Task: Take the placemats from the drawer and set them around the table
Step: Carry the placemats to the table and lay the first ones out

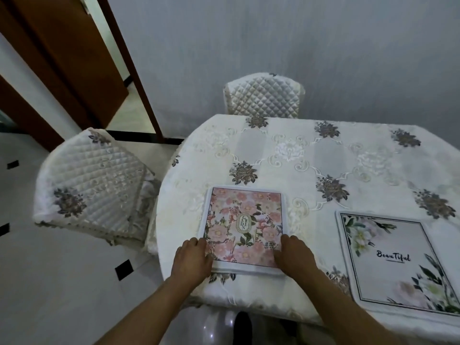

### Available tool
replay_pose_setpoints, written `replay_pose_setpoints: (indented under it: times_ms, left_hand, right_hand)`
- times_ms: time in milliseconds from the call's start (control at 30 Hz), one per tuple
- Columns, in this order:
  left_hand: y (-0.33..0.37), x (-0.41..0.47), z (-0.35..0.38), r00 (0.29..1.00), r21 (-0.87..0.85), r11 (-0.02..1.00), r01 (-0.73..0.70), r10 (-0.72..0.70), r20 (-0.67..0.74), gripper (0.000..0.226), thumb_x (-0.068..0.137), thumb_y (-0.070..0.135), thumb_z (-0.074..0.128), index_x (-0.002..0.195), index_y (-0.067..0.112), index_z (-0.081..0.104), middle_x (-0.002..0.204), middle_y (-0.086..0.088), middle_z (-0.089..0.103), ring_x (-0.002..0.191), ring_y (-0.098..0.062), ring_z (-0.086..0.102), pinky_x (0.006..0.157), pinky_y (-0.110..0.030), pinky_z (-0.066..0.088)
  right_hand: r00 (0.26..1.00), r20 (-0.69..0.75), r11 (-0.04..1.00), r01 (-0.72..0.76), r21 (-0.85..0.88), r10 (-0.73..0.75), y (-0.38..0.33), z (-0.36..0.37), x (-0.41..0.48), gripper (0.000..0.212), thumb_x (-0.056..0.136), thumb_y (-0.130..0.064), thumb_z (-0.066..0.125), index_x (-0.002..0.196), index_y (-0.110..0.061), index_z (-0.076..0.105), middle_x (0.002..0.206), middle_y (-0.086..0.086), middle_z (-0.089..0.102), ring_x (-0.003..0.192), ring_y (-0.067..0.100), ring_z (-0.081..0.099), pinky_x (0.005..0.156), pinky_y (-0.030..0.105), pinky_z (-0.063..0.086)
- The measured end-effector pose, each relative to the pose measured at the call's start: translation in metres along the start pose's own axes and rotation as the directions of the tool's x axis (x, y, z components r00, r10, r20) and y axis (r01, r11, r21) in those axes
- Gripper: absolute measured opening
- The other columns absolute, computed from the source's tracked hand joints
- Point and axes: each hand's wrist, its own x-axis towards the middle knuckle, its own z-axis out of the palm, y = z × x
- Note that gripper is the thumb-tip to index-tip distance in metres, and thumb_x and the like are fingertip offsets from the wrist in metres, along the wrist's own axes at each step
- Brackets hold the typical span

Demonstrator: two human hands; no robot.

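The left hand (191,261) lies flat on the near-left corner of the pink floral placemat (245,226), fingers spread, pinching nothing. That placemat stretches away from both grips across the cloth-covered counter (286,158). The right hand (293,255) presses its near-right corner, fingers likewise spread. Well right of that grip lies the white "Beautiful" placemat (395,260), untouched, near the counter's edge.
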Motion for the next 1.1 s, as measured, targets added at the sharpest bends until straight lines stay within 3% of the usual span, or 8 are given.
replay_pose_setpoints:
  times_ms: [100, 200, 333, 500, 600, 733, 900, 1100]
  left_hand:
    - [-0.007, 0.021, 0.015, 0.994, -0.084, 0.990, 0.109, -0.107, 0.025, 0.028, 0.090, 0.038, 0.047, 0.102, 0.012, 0.052, 0.096, -0.011, 0.059, 0.088, -0.029, 0.054, 0.072, -0.038, 0.045]
    - [-0.016, 0.037, 0.025, 0.956, -0.191, 0.941, 0.281, -0.257, 0.142, 0.037, 0.091, 0.042, 0.049, 0.105, 0.009, 0.051, 0.103, -0.015, 0.058, 0.095, -0.033, 0.055, 0.077, -0.039, 0.045]
    - [-0.019, 0.041, 0.028, 0.940, -0.248, 0.913, 0.323, -0.279, 0.197, 0.039, 0.090, 0.042, 0.053, 0.106, 0.007, 0.053, 0.104, -0.015, 0.060, 0.097, -0.032, 0.057, 0.078, -0.037, 0.046]
    - [-0.019, 0.038, 0.019, 0.961, -0.308, 0.912, 0.271, -0.239, 0.136, 0.024, 0.091, 0.034, 0.053, 0.100, 0.012, 0.050, 0.095, -0.008, 0.061, 0.087, -0.025, 0.058, 0.068, -0.034, 0.046]
    - [-0.022, 0.039, 0.008, 0.973, -0.341, 0.914, 0.219, -0.180, 0.142, 0.012, 0.094, 0.026, 0.050, 0.092, 0.014, 0.048, 0.092, -0.007, 0.061, 0.082, -0.025, 0.059, 0.062, -0.030, 0.039]
    - [-0.028, 0.030, -0.012, 0.989, -0.370, 0.919, 0.136, -0.105, 0.103, 0.013, 0.096, 0.023, 0.047, 0.085, 0.017, 0.045, 0.082, 0.000, 0.052, 0.072, -0.019, 0.050, 0.060, -0.030, 0.035]
    - [-0.033, 0.019, -0.044, 0.999, -0.393, 0.919, -0.040, 0.039, -0.011, 0.013, 0.095, 0.024, 0.049, 0.083, 0.019, 0.047, 0.083, -0.001, 0.053, 0.074, -0.020, 0.051, 0.058, -0.031, 0.035]
    - [-0.003, 0.013, -0.075, 0.953, -0.407, 0.862, -0.302, 0.275, -0.125, 0.010, 0.095, 0.022, 0.051, 0.086, 0.019, 0.050, 0.080, -0.002, 0.054, 0.071, -0.019, 0.052, 0.054, -0.030, 0.034]
  right_hand:
    - [0.987, 0.052, 0.987, -0.154, 0.054, 0.151, 0.002, 0.014, 0.019, 0.028, 0.091, -0.033, 0.049, 0.109, -0.011, 0.048, 0.108, 0.011, 0.058, 0.099, 0.030, 0.061, 0.081, 0.036, 0.048]
    - [0.963, 0.085, 0.956, -0.264, 0.130, 0.255, -0.001, 0.023, 0.027, 0.026, 0.093, -0.028, 0.048, 0.109, -0.007, 0.046, 0.108, 0.013, 0.058, 0.098, 0.031, 0.063, 0.080, 0.035, 0.048]
    - [0.939, 0.041, 0.930, -0.343, 0.129, 0.341, -0.010, 0.026, 0.026, 0.026, 0.090, -0.027, 0.049, 0.107, -0.008, 0.050, 0.108, 0.012, 0.057, 0.100, 0.031, 0.061, 0.082, 0.037, 0.049]
    - [0.899, -0.035, 0.879, -0.419, 0.229, 0.437, -0.021, 0.022, 0.019, 0.021, 0.085, -0.023, 0.057, 0.098, -0.007, 0.051, 0.101, 0.014, 0.060, 0.093, 0.033, 0.063, 0.074, 0.036, 0.048]
    - [0.865, -0.007, 0.813, -0.470, 0.343, 0.502, -0.023, 0.014, 0.014, 0.015, 0.088, -0.024, 0.056, 0.084, -0.011, 0.049, 0.093, 0.013, 0.063, 0.088, 0.033, 0.064, 0.068, 0.031, 0.044]
    - [0.883, -0.004, 0.839, -0.444, 0.314, 0.469, -0.030, 0.008, -0.005, 0.028, 0.092, -0.033, 0.053, 0.071, -0.014, 0.049, 0.074, 0.007, 0.057, 0.072, 0.028, 0.058, 0.064, 0.032, 0.048]
    - [0.874, -0.203, 0.878, -0.373, 0.301, 0.441, -0.042, -0.012, -0.052, 0.031, 0.097, -0.037, 0.047, 0.075, -0.016, 0.047, 0.066, -0.001, 0.051, 0.068, 0.026, 0.056, 0.058, 0.032, 0.040]
    - [0.760, -0.406, 0.857, -0.398, 0.328, 0.508, -0.020, -0.047, -0.124, 0.029, 0.100, -0.035, 0.043, 0.080, -0.014, 0.045, 0.079, 0.012, 0.062, 0.076, 0.035, 0.061, 0.059, 0.035, 0.039]
